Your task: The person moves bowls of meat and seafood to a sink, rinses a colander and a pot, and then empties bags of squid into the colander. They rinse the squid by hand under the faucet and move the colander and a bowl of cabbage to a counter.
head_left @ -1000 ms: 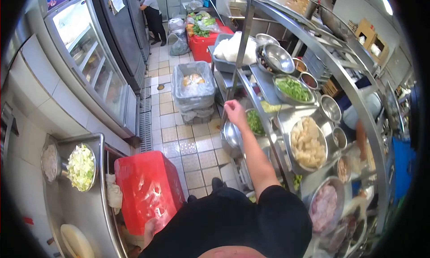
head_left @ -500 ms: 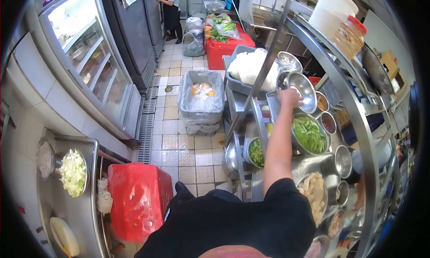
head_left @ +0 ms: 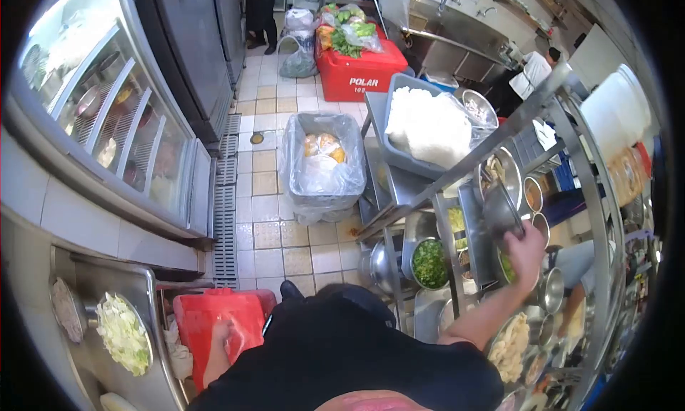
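My right hand [head_left: 526, 248] grips a metal bowl [head_left: 502, 208] by its rim. The bowl is tilted on its side above the shelf rack, in front of a larger steel bowl [head_left: 512, 161] with brownish food pieces in it. Partly hidden behind my hand are some green leaves. My left hand [head_left: 222, 330] hangs above the red cooler box [head_left: 196, 315] at my left side; its fingers are too small and blurred to read. Chopped green herbs fill a bowl [head_left: 430, 263] nearer the aisle.
A lined grey bin [head_left: 322, 179] with bagged food stands in the aisle. White stuff fills a grey tub [head_left: 399, 143]. Chopped cabbage [head_left: 123, 332] lies in a bowl on the left counter. A red POLAR cooler [head_left: 364, 72] and two other people are farther back.
My right hand has come closer to me with the bowl, which has turned from facing up to tilted on its side. My left hand has come into view over the red box.
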The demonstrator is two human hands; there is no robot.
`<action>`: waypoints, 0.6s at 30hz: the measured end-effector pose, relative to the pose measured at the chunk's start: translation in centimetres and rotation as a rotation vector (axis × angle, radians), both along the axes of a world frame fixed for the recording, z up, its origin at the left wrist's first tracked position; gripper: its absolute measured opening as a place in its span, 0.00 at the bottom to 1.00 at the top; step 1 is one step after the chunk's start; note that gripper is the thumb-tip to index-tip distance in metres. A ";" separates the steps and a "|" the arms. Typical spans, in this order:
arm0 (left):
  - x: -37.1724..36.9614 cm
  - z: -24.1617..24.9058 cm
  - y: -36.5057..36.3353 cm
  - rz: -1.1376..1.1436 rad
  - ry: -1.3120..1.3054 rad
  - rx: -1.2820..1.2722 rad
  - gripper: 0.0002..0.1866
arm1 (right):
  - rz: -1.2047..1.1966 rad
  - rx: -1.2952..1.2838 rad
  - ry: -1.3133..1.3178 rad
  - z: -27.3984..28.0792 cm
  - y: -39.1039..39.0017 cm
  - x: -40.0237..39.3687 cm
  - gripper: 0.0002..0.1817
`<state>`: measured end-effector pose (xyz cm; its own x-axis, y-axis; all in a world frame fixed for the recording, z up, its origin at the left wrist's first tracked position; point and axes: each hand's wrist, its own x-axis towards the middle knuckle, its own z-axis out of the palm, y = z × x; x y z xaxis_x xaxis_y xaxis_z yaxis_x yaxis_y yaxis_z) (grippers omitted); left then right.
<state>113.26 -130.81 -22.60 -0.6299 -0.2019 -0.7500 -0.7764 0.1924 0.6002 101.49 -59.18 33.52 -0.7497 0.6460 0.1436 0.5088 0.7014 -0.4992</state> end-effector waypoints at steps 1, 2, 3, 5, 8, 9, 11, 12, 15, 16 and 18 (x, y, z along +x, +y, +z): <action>-2.4 0.1 -0.6 0.196 0.016 0.125 0.12 | 0.082 0.053 0.008 0.6 -0.2 1.2 0.17; -4.7 1.3 -0.6 0.226 0.022 0.088 0.11 | 0.184 0.214 0.164 -0.7 0.5 2.6 0.19; -7.3 2.6 -0.2 0.249 0.034 0.049 0.11 | 0.311 0.158 0.153 0.4 -0.2 2.7 0.20; -12.2 4.0 -0.9 0.140 0.060 0.016 0.11 | 0.526 0.095 0.274 1.1 -2.7 1.5 0.19; -17.9 4.1 0.0 0.019 0.028 -0.064 0.12 | 0.586 0.251 0.629 -1.0 -6.9 -4.8 0.14; -19.1 3.3 0.1 0.040 -0.002 -0.028 0.11 | 0.725 0.034 0.485 -1.6 -6.7 -8.3 0.11; -21.5 3.8 1.7 0.076 -0.085 -0.010 0.10 | 0.817 -0.163 0.310 -4.0 -6.7 -15.6 0.08; -22.6 4.4 2.5 -0.047 -0.088 -0.016 0.11 | 0.839 -0.147 0.293 -5.5 -7.0 -19.7 0.07; -23.0 6.1 3.1 -0.321 0.027 -0.075 0.11 | 0.751 -0.288 0.284 -8.9 -7.2 -31.0 0.08; -23.0 7.2 4.3 -0.401 0.158 -0.115 0.11 | 0.707 -0.225 0.303 -9.0 -6.8 -34.3 0.08; -24.2 8.9 5.1 -0.450 0.295 -0.203 0.10 | 0.604 -0.062 0.444 -8.8 -5.4 -40.8 0.10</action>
